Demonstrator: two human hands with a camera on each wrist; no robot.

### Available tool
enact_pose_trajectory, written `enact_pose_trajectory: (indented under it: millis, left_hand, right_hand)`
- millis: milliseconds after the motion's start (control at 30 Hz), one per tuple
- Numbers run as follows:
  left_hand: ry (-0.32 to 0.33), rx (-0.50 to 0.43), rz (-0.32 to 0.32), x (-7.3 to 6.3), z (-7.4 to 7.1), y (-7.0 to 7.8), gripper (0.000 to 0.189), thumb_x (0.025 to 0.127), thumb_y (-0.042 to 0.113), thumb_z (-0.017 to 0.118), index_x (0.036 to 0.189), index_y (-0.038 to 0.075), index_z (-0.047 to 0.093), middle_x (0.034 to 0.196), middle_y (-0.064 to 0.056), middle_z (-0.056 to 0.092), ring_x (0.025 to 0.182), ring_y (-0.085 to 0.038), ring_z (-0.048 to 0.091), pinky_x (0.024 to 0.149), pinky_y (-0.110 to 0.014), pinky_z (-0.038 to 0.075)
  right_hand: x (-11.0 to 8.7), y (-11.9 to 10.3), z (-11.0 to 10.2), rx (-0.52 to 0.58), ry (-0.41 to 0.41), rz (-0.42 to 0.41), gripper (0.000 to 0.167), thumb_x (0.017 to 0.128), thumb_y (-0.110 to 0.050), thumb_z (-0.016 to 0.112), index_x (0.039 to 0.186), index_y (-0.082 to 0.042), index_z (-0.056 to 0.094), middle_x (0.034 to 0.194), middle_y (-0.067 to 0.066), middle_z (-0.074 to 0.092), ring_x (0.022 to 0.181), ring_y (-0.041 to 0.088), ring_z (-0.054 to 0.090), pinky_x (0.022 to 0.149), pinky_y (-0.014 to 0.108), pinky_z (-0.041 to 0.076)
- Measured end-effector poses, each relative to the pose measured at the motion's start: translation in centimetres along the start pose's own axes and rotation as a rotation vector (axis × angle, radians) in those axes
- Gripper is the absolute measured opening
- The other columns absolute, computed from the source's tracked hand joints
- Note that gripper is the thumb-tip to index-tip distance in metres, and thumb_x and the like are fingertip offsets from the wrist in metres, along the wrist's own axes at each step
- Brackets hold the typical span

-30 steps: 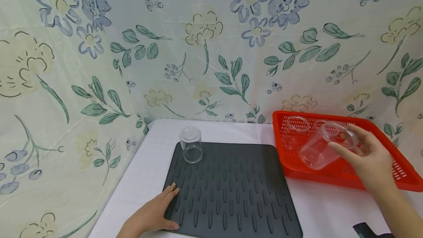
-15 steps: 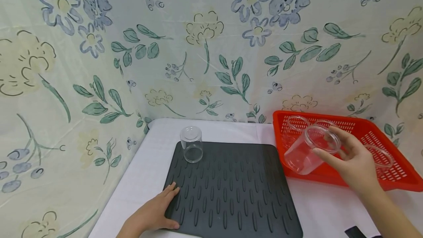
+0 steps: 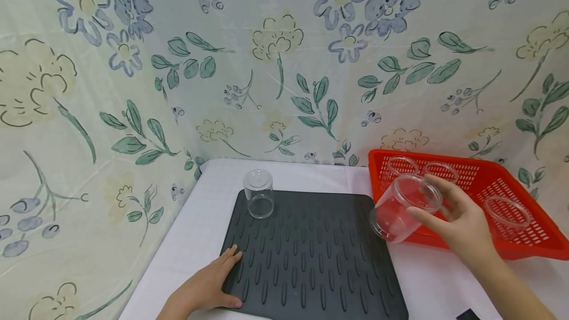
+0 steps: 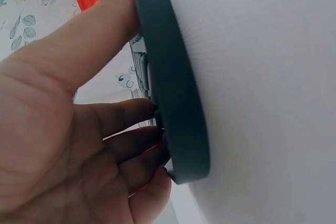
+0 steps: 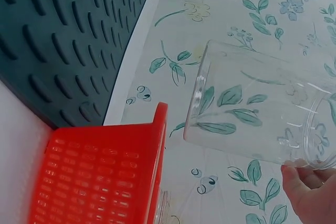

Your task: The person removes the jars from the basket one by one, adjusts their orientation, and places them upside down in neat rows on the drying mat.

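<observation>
My right hand grips a clear jar near its rim, thumb on the near side and fingers beyond. The jar tilts, rim toward the hand and base down-left, over the left end of the red basket and the right edge of the black ridged mat. In the right wrist view the see-through jar looks empty. Another clear jar stands upside down at the mat's far left corner. My left hand rests on the mat's left edge, its fingertips and thumb touching the mat.
Inside the basket are more clear jars, with round rims showing. A white cloth covers the table, and floral fabric hangs behind and at the left. A small black object lies at the front, partly cut off.
My right hand has carried the jar left across the basket toward the mat's right edge, uncovering a rim in the basket's right part. The left hand keeps its place.
</observation>
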State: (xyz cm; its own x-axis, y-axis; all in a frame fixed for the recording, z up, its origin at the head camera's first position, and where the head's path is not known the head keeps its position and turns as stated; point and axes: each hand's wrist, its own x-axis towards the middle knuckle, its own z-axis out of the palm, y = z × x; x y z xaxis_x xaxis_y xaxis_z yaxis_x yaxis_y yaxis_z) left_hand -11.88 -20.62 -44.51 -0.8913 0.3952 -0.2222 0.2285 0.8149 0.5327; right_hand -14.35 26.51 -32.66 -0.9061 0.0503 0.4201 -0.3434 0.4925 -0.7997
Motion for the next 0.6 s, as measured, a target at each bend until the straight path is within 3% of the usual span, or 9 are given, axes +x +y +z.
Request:
enact_pose_trajectory:
  millis: [333, 600]
  left_hand:
    - [0.000, -0.002, -0.008, -0.1, -0.1, 0.2, 0.106, 0.067, 0.050, 0.085, 0.148, 0.000, 0.038, 0.156, -0.023, 0.025, 0.138, -0.043, 0.032, 0.102, -0.061, 0.036]
    - [-0.001, -0.001, -0.010, 0.0, 0.0, 0.1, 0.105, 0.067, 0.050, 0.085, 0.148, 0.000, 0.038, 0.156, -0.023, 0.025, 0.138, -0.043, 0.032, 0.102, -0.061, 0.036]
  right_hand:
    - [-0.3, -1.0, 1.0, -0.012, -0.030, -0.007, 0.066, 0.085, -0.008, 0.076, 0.145, -0.013, 0.047, 0.139, -0.003, 0.050, 0.110, -0.012, 0.050, 0.073, 0.011, 0.050]
    - [-0.4, -2.3, 2.0, 0.028, -0.062, -0.032, 0.068, 0.083, -0.005, 0.077, 0.144, -0.012, 0.047, 0.131, -0.014, 0.052, 0.112, -0.009, 0.050, 0.075, 0.012, 0.050]
